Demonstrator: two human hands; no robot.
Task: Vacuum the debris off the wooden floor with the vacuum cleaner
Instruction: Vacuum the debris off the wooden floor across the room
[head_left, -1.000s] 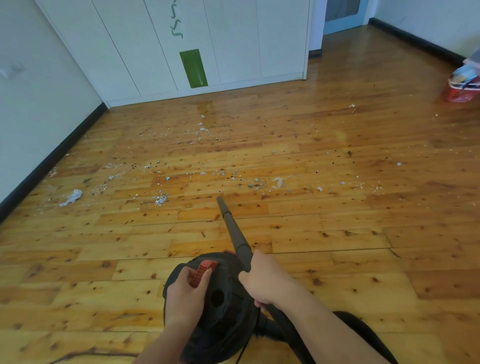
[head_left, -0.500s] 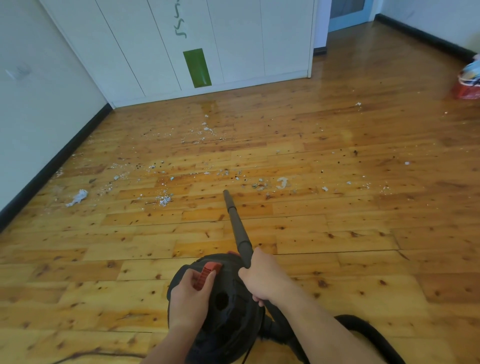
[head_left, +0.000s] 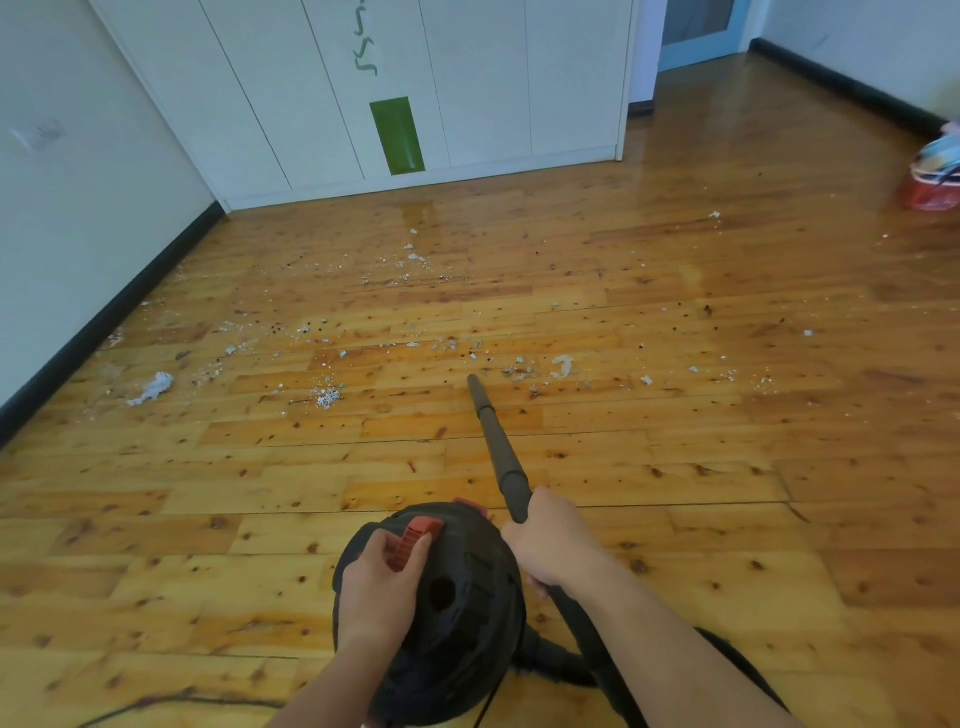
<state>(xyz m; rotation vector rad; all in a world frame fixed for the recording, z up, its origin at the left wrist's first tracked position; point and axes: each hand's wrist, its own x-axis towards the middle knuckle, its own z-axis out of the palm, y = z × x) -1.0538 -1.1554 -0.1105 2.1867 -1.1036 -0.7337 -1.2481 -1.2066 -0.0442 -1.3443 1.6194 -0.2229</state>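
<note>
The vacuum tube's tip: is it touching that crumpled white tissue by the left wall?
Apart. The head view shows the tube tip well right of the crumpled tissue, with wooden floor between.

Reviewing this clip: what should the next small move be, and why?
Probably ease the wand forward and slightly right: its tip sits just short of the crumbs and white scrap. The right hand grips the wand, and the left hand holds the red handle on the vacuum body.
</note>
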